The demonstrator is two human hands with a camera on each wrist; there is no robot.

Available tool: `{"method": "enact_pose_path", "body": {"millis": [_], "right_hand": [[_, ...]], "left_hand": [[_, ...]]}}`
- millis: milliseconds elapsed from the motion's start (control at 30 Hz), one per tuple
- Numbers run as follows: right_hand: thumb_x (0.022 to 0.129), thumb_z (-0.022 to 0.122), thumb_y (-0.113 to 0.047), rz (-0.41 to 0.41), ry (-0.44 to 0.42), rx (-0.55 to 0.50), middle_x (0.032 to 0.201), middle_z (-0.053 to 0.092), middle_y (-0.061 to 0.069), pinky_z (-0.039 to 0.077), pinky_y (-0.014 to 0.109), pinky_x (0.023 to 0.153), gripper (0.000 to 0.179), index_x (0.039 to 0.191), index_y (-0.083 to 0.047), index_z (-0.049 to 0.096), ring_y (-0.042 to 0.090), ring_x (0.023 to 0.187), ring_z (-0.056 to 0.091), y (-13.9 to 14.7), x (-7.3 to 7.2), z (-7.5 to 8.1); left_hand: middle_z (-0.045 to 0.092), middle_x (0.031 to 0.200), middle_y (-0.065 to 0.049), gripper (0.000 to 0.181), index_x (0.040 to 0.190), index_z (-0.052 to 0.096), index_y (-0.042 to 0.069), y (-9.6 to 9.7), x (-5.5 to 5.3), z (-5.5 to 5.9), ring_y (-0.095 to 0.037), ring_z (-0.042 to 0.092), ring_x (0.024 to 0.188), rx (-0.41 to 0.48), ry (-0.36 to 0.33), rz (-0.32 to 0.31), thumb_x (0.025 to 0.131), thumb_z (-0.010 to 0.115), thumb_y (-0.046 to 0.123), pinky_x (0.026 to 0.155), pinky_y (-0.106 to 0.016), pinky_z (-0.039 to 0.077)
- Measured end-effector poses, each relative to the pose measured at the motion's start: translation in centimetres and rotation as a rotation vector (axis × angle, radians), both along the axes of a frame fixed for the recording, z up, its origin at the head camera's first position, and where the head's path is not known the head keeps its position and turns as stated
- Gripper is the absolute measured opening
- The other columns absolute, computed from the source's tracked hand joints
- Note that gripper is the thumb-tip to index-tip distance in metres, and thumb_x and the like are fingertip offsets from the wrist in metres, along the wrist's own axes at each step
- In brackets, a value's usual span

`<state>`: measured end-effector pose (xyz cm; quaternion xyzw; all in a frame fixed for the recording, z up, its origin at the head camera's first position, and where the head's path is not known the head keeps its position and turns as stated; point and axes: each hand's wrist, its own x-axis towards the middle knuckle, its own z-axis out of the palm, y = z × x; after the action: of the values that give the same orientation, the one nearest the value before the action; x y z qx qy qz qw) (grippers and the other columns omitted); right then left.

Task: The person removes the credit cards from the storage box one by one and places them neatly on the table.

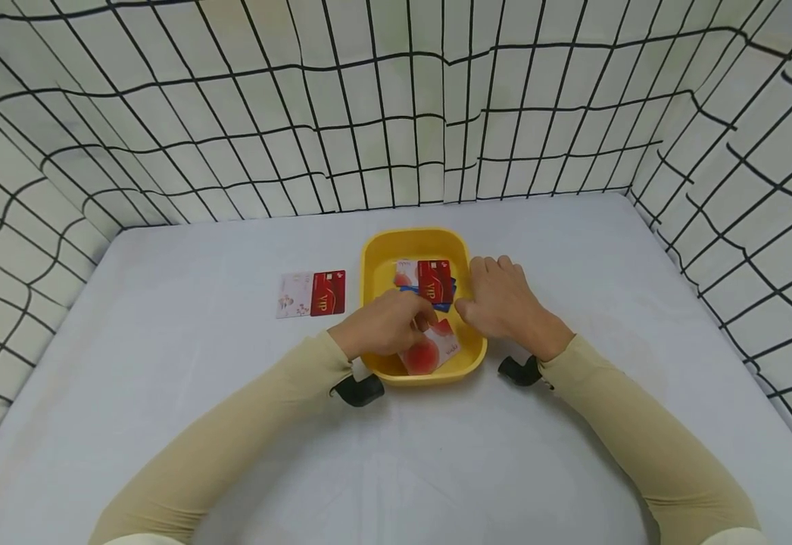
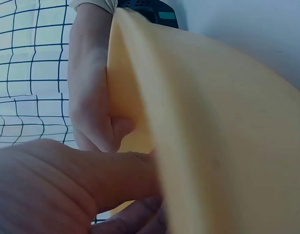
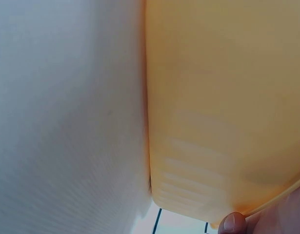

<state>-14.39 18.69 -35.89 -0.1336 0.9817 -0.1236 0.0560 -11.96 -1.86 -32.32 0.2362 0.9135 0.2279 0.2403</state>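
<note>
A yellow plastic tray (image 1: 415,241) stands on the table with several cards in it. My left hand (image 1: 391,322) reaches in over its left side, with thumb and fingers bent close above a white and pink card (image 1: 440,350) near the front. I cannot tell if they pinch that card. Further back in the tray, a red VIP card (image 1: 434,281) overlaps another pale pink card (image 1: 406,271) and blue cards (image 1: 442,307). My right hand (image 1: 505,303) grips the tray's right rim; in the right wrist view a fingertip (image 3: 232,222) rests against its outer wall.
Left of the tray, a red VIP card (image 1: 328,293) and a white floral card (image 1: 294,295) lie side by side on the white tabletop (image 1: 396,462). Black wire mesh (image 1: 369,113) encloses the back and both sides.
</note>
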Motion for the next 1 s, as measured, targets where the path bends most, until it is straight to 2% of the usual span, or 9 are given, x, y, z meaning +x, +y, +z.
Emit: {"method": "enact_pose_path", "body": {"millis": [167,467,667,1000], "right_hand": [[0.091,0.055,-0.034,-0.006,-0.005,0.0,0.094,0.05,0.012,0.033,0.041,0.082,0.039,0.112,-0.002,0.048,0.03,0.096,0.042,-0.1,0.0,-0.1],[0.091,0.055,-0.035,0.009,0.006,-0.007,0.092,0.049,0.011,0.03,0.038,0.078,0.037,0.109,-0.004,0.048,0.03,0.092,0.041,-0.1,0.1,-0.1],[0.091,0.055,-0.035,0.011,0.0,-0.007,0.093,0.049,0.011,0.031,0.039,0.079,0.036,0.109,-0.004,0.047,0.03,0.093,0.041,-0.2,0.1,0.0],[0.091,0.056,-0.035,-0.002,-0.01,-0.008,0.094,0.049,0.012,0.033,0.041,0.081,0.038,0.112,-0.003,0.047,0.03,0.094,0.041,-0.1,0.2,0.2]], "left_hand": [[0.073,0.116,-0.007,0.031,0.125,0.072,0.009,-0.2,0.1,0.3,-0.021,0.064,0.105,-0.001,0.017,-0.015,0.095,0.074,0.014,0.092,-0.031,0.063],[0.072,0.111,-0.007,0.023,0.118,0.073,0.011,-0.7,0.2,1.0,-0.022,0.065,0.101,0.051,0.013,-0.001,0.095,0.071,0.007,0.087,-0.029,0.063],[0.072,0.113,-0.007,0.024,0.119,0.072,0.012,-1.0,0.3,1.5,-0.022,0.064,0.104,0.067,0.015,0.008,0.094,0.073,0.009,0.087,-0.029,0.063],[0.071,0.108,-0.006,0.022,0.117,0.072,0.013,-1.7,0.6,2.0,-0.02,0.064,0.1,0.082,0.025,0.013,0.095,0.073,0.012,0.085,-0.026,0.062]]}}
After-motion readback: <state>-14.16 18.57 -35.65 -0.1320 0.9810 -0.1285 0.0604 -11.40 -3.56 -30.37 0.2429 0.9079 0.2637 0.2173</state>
